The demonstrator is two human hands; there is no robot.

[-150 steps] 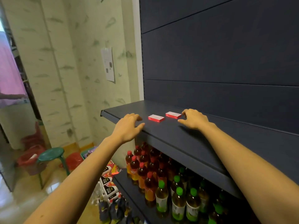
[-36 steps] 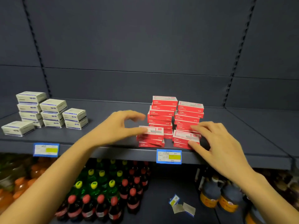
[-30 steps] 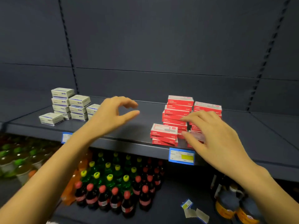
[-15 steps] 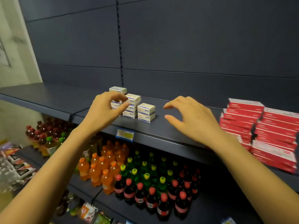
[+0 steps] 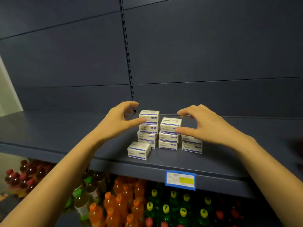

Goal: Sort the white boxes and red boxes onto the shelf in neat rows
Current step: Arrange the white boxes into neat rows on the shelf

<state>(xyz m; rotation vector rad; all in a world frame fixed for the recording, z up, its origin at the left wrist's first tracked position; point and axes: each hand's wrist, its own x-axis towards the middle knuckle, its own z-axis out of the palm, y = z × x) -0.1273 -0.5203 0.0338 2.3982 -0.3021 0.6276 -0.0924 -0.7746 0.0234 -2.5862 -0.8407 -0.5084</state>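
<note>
Print on the small white cardboard boxes with blue stripes (image 5: pixel 169 126) is too blurred to read. Right grip (image 5: pixel 208 128) hides the top of the right-hand stack. Left grip (image 5: pixel 114 123) thumb touching or just in front of a box: can't tell. Blue-and-yellow paper price label (image 5: pixel 180 179) illegible. Plastic drink bottles (image 5: pixel 136 208) smeared, cut by the bottom edge.

The white boxes (image 5: pixel 170 123) carry blue-violet bands and dark print. The shelf (image 5: pixel 49 128) beneath is dark slate blue. At 5 o'clock from them, a blue price label (image 5: pixel 180 180) has white and yellow patches. At 6 o'clock, bottles (image 5: pixel 114 207) show orange, yellow, green and red caps.
</note>
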